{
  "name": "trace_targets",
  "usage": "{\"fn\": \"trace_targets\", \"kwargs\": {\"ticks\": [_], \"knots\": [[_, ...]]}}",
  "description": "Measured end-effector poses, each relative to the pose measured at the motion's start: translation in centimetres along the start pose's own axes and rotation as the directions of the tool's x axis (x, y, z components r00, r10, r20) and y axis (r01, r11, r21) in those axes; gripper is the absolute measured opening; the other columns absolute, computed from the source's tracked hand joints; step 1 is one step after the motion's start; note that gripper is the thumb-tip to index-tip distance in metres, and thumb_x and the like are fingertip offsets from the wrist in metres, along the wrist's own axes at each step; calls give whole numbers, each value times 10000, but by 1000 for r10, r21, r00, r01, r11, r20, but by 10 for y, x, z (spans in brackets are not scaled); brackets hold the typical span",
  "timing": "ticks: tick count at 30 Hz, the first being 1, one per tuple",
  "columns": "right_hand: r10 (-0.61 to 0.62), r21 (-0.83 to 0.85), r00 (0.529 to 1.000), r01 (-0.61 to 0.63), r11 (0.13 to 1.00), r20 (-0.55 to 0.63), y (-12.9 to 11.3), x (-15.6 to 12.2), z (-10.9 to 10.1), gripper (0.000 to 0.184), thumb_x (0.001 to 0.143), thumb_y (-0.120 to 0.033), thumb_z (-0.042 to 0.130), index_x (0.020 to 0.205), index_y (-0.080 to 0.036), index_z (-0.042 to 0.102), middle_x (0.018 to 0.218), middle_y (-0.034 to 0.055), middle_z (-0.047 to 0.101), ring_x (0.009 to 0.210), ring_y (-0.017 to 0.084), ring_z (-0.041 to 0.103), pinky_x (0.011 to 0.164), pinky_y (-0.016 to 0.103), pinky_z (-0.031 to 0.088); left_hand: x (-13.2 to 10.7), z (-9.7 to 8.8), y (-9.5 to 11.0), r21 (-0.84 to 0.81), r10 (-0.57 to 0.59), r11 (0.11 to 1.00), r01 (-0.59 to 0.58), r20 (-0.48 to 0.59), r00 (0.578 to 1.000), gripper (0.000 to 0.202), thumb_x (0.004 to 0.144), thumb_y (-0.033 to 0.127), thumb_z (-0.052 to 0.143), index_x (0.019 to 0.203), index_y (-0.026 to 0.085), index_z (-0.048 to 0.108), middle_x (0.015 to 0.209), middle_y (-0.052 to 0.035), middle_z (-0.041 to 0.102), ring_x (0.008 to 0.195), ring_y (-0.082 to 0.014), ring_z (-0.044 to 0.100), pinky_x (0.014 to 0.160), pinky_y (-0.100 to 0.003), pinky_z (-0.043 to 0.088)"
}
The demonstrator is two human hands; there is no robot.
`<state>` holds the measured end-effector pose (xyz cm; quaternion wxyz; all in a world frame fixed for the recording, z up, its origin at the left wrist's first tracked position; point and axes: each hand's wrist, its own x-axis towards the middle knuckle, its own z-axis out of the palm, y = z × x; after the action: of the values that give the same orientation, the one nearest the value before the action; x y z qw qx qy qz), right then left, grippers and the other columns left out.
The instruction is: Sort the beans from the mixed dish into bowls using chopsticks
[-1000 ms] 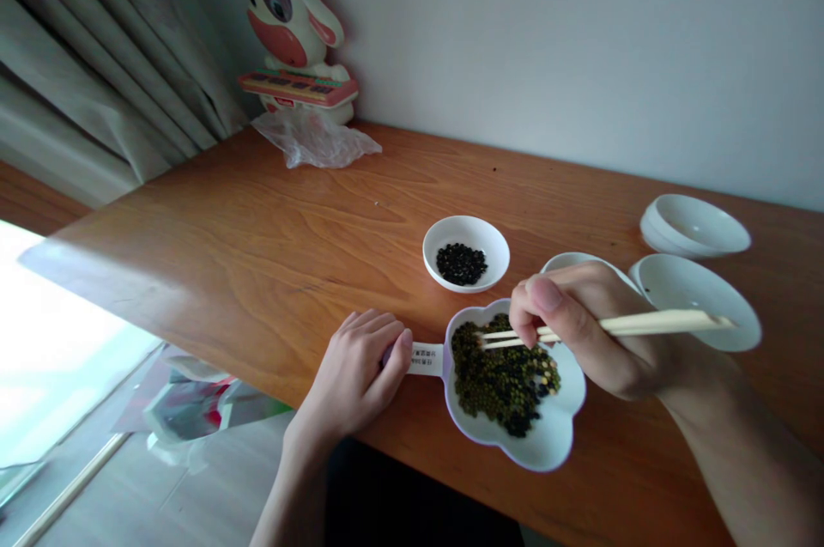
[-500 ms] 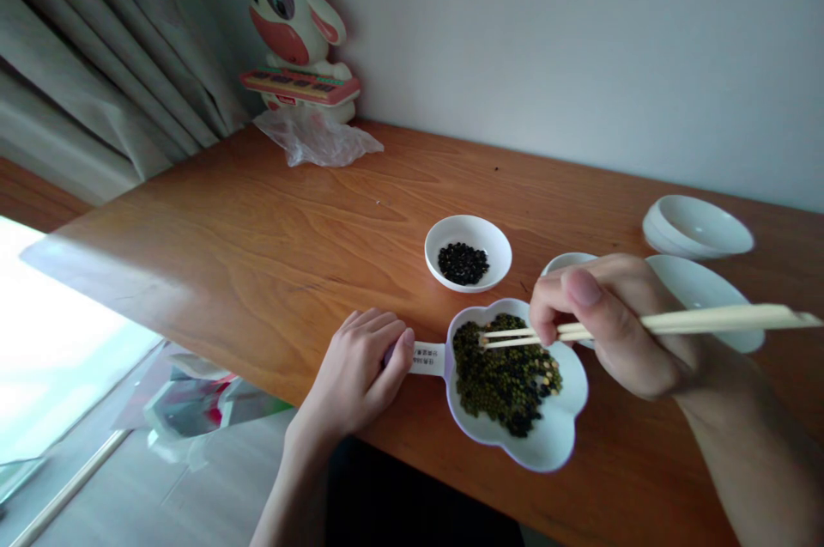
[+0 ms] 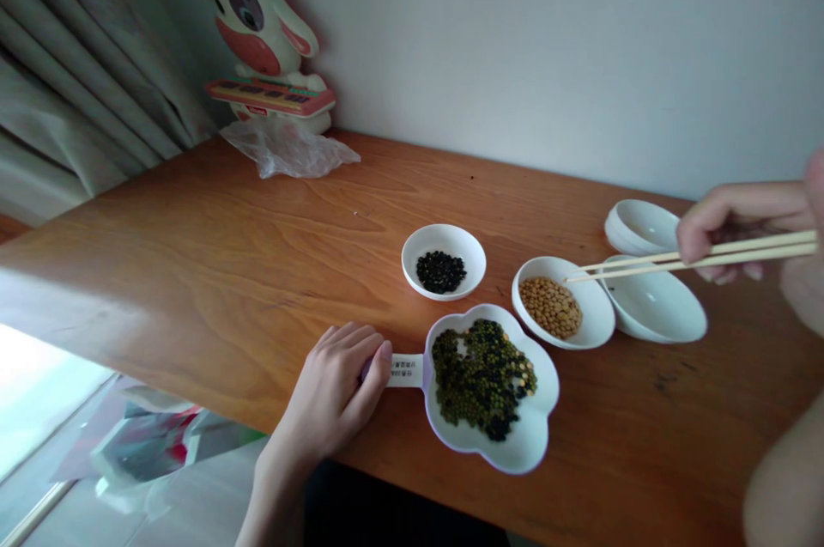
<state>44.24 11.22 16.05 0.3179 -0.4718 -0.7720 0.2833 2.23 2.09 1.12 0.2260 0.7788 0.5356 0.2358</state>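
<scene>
On my feed, small dark print marks the scoop's (image 3: 524, 444) white label (image 3: 404, 370), and a red badge (image 3: 257, 111) the toy keyboard (image 3: 283, 98); I can't read either.

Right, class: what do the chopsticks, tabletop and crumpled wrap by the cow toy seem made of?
Chopsticks: probably matt bamboo or wood, from their pale yellow colour. Tabletop: wood or veneer, satin finish, showing wavy grain. Wrap: likely thin glossy plastic, clear with bright creases.

2 pale chopsticks (image 3: 727, 258) slant over a bowl (image 3: 597, 317) of yellow beans (image 3: 552, 307) near a scalloped dish (image 3: 529, 434).
</scene>
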Motion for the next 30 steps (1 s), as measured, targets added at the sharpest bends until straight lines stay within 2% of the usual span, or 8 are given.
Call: {"fn": "trace_targets", "kwargs": {"ticks": [2,5,8,11,14,17,22,30], "knots": [[92,26,988,-89,996,-123,-12,3,3,728,1081,-598,158,761,-257,716,575,88,617,495,173,488,502,421,294,0,0,-1,1,-3,1000,3,-6,1000,375,1099,328,394,746,215,449,769,-21,574,732,-195,499,751,-365,354],[138,24,983,-136,990,-123,-28,5,12,761,1082,-604,173,682,-239,707,542,91,611,483,163,513,513,422,309,-1,1,-3,2,1,1000,-1,-8,1000,378,1098,328,402,739,215,442,761,-19,572,728,-194,504,749,-361,357],[53,-22,998,-53,998,-14,-41,4,27,787,1083,-606,146,647,-222,676,540,73,600,500,161,527,530,402,343,-2,3,-7,7,10,1000,-10,-9,1000,371,1100,321,402,748,215,452,772,-19,578,742,-196,513,756,-360,358],[-53,-53,984,62,997,168,-54,7,52,727,1084,-619,202,663,-216,636,573,28,594,541,145,522,575,361,376,-3,4,-10,16,13,1000,-13,0,1000,368,1104,325,396,761,215,469,786,-20,583,749,-197,515,755,-362,351],[-17,-129,956,57,990,292,-63,13,76,658,1092,-600,259,679,-205,585,621,4,603,580,127,516,617,339,366,-4,4,-11,22,10,1000,-10,18,1000,370,1107,327,389,766,214,477,793,-23,590,753,-199,519,751,-367,342],[16,-186,929,57,981,370,-65,17,90,617,1093,-599,273,735,-198,576,665,8,645,593,130,533,621,345,344,-4,4,-11,22,5,1000,-5,20,1000,376,1110,331,384,765,214,475,792,-24,592,754,-198,518,753,-370,340],[17,-145,915,45,988,404,-63,15,95,624,1086,-620,276,787,-188,613,707,22,677,617,138,560,608,350,333,-4,3,-9,10,6,1000,-6,7,1000,389,1111,330,382,746,213,451,774,-20,584,728,-190,511,741,-367,341],[-14,-129,898,79,988,439,-62,18,103,588,1095,-579,297,728,-196,552,658,-5,587,597,121,513,614,332,344,-3,2,-6,10,-2,1000,2,6,1000,393,1111,341,375,745,218,444,767,-26,584,728,-198,506,740,-372,348]]}}
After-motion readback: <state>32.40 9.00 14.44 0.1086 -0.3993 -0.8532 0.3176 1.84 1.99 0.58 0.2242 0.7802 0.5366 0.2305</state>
